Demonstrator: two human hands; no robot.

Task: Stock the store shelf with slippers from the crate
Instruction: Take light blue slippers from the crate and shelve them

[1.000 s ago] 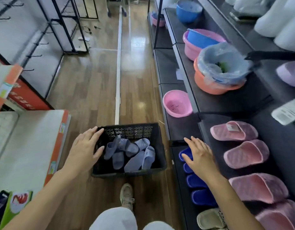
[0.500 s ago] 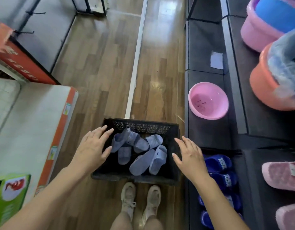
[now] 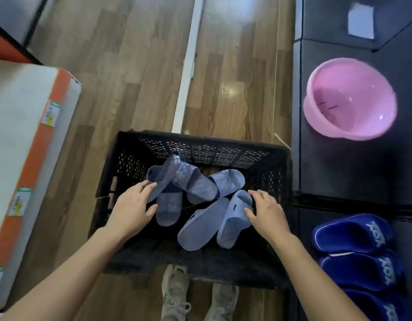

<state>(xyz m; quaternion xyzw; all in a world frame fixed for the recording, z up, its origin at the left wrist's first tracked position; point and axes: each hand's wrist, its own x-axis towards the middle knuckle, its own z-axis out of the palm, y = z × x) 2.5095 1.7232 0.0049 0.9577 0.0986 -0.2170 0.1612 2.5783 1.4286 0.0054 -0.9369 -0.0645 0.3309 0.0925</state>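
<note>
A black perforated crate [image 3: 200, 145] stands on the wooden floor in front of my feet. Several light blue-grey slippers lie jumbled in it. Both my hands reach into the crate. My left hand [image 3: 132, 208] has its fingers spread, and the fingertips touch a slipper [image 3: 164, 176] that leans up at the left. My right hand [image 3: 267, 214] rests its fingers and thumb on the edge of the rightmost slipper [image 3: 232, 218]. Neither slipper is lifted. To the right is the low black shelf [image 3: 339, 172].
Dark blue slippers [image 3: 353, 232] line the shelf's near right part. A pink basin [image 3: 348, 98] sits further back on it. A white and orange display platform [image 3: 26, 135] borders the aisle on the left. My shoes [image 3: 174, 295] stand just behind the crate.
My view has tilted down over the crate. Both hands have moved from outside its rim down into it and now touch slippers. The right hand came from the shelf side.
</note>
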